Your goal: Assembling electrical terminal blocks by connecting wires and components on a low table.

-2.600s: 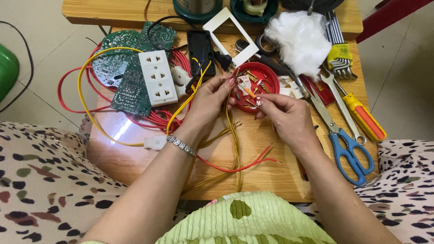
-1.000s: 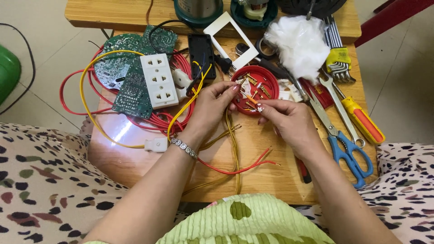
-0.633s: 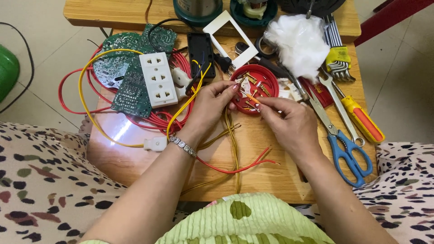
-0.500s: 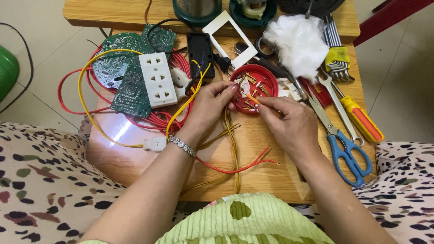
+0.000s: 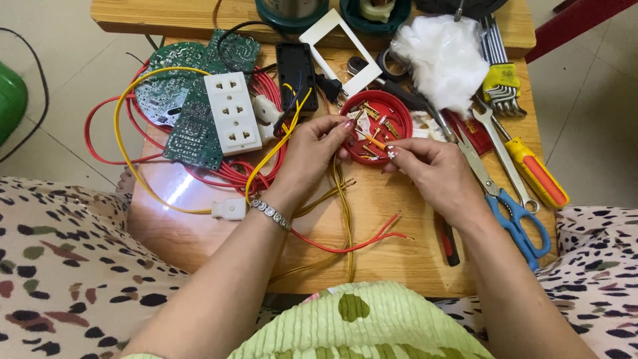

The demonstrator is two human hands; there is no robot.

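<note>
Left hand: our left hand [image 5: 312,149] lies on the table [image 5: 199,239] with its fingers curled around a bundle of yellow wires [image 5: 342,199], fingertips closed at the rim of the red lid [image 5: 399,110].
Right hand: our right hand [image 5: 432,169] is pinched shut, thumb and forefinger gripping a small orange-sleeved metal pin [image 5: 373,141] just over the lid.
Change: across the last seconds both hands stay over the lid; the right fingertips have drawn slightly toward the left ones, so the pin now sits between the two hands.
Reading: we judge this as fine fitting work in progress, the pin being brought to a wire end; whether it touches the wire we cannot tell.
Red lid: shallow round tray holding small brass screws and contacts, just beyond both hands.
Wires: a long yellow wire [image 5: 126,133] loops to the left; red wire [image 5: 100,156] coils under the boards; two red ends [image 5: 392,226] lie bare near the right wrist.
Left of the hands: white three-outlet socket strip [image 5: 230,113] lying on green circuit boards [image 5: 193,126].
Right of the hands: blue-handled scissors [image 5: 512,213], orange-handled screwdriver [image 5: 535,176], a hex key set [image 5: 502,83], white wadding [image 5: 442,56].
Bracelet: a beaded band [image 5: 269,214] circles the left wrist.
</note>
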